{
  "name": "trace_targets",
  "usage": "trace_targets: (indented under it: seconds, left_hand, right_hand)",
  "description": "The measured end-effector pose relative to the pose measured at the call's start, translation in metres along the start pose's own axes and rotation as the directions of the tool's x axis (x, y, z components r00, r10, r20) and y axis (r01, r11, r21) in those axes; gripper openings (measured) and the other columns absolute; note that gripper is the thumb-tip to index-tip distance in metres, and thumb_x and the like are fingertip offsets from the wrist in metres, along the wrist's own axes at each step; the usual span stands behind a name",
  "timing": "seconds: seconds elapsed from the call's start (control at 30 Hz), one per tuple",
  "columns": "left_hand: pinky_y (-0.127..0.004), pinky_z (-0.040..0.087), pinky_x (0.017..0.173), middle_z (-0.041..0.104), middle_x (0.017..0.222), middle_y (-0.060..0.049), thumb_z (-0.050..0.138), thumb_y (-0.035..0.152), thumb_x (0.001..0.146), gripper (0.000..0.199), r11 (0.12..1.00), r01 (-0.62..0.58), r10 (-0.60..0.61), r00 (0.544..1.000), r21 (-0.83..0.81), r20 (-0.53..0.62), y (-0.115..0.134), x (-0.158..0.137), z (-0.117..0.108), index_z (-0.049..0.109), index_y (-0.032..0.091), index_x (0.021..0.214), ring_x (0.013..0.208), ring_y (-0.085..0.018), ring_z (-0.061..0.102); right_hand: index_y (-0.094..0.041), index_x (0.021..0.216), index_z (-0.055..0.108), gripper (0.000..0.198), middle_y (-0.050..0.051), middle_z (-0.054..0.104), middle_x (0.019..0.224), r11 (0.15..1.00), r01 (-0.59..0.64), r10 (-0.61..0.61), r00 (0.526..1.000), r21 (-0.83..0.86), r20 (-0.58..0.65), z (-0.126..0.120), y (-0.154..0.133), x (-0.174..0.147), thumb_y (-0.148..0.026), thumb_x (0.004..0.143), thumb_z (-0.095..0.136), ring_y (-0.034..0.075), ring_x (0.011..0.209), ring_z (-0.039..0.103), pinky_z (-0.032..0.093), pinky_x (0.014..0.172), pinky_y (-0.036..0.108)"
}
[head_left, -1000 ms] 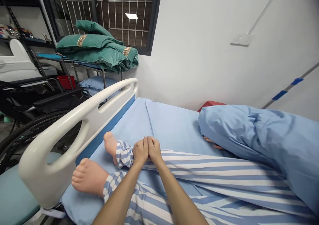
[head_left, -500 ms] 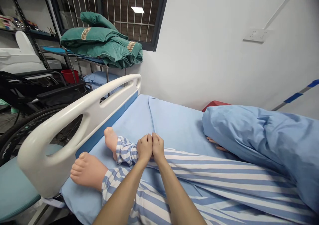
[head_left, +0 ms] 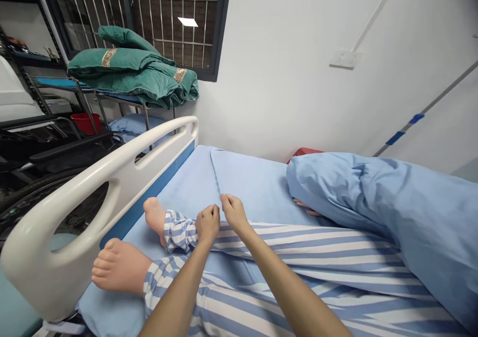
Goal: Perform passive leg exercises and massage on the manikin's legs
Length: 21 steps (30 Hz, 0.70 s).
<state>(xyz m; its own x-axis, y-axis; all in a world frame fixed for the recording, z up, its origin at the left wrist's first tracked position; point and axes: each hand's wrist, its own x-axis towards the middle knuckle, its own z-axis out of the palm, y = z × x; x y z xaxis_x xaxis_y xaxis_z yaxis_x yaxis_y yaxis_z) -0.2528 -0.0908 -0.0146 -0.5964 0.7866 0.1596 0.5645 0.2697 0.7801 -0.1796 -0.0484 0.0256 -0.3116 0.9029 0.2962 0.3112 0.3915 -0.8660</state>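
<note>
Left hand (head_left: 208,224), right hand (head_left: 233,211): fingers curled inward at striped trousers (head_left: 317,242); grip contents cannot be determined; undersides hidden.

The trousers (head_left: 321,247) are matt cloth, the footboard (head_left: 129,187) smooth, glossy plastic.

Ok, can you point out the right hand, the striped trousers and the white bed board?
Right hand (head_left: 235,212): head view, back of the hand.
Striped trousers (head_left: 317,247): head view, the far leg.
White bed board (head_left: 123,180): head view, panel between its two openings.
</note>
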Motion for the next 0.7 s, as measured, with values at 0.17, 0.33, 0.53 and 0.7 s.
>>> trace_targets:
  seconds: [0.17, 0.33, 0.53, 0.7]
  left_hand:
    - [-0.025, 0.021, 0.055, 0.058, 0.057, -0.001, 0.035, 0.033, 0.085, 0.038, 0.998, 0.008, -0.008, 1.000, 0.061, -0.009, 0.002, -0.001, 0.001, 0.052, 0.019, 0.054, 0.055, -0.010, 0.042]
    - [-0.025, 0.022, 0.056, 0.062, 0.061, -0.002, 0.035, 0.034, 0.084, 0.036, 0.989, -0.039, 0.038, 0.999, 0.145, 0.008, 0.002, -0.006, 0.002, 0.054, 0.020, 0.057, 0.058, -0.012, 0.047]
    - [-0.025, 0.021, 0.054, 0.051, 0.052, 0.000, 0.039, 0.033, 0.080, 0.032, 0.994, -0.081, 0.078, 0.996, 0.071, 0.045, 0.010, -0.003, 0.003, 0.048, 0.019, 0.052, 0.054, -0.012, 0.041]
    - [-0.022, 0.024, 0.050, 0.029, 0.045, 0.006, 0.040, 0.034, 0.077, 0.035, 0.911, -0.016, 0.013, 1.000, -0.412, -0.011, 0.044, 0.007, 0.003, 0.030, 0.019, 0.048, 0.049, -0.008, 0.031]
  right_hand:
    - [-0.020, 0.051, 0.031, 0.040, -0.005, 0.032, 0.047, 0.996, 0.031, -0.033, 0.999, -0.080, -0.017, -0.004, 0.019, -0.010, -0.042, 0.083, 0.036, 0.010, 0.049, 0.031, 0.022, 0.050, 0.024]
    - [-0.020, 0.052, 0.034, 0.039, -0.005, 0.033, 0.048, 0.992, 0.046, -0.053, 0.997, -0.120, -0.052, 0.006, 0.045, -0.019, -0.040, 0.085, 0.036, 0.010, 0.049, 0.031, 0.022, 0.051, 0.024]
    - [-0.020, 0.052, 0.033, 0.040, -0.005, 0.034, 0.047, 0.999, 0.020, -0.018, 0.996, 0.025, -0.082, 0.001, 0.044, -0.016, -0.042, 0.085, 0.037, 0.010, 0.049, 0.032, 0.023, 0.049, 0.023]
    - [-0.019, 0.053, 0.035, 0.039, -0.005, 0.034, 0.049, 0.984, -0.018, 0.029, 0.998, 0.178, -0.059, -0.004, 0.045, -0.014, -0.043, 0.084, 0.038, 0.010, 0.050, 0.033, 0.026, 0.050, 0.023]
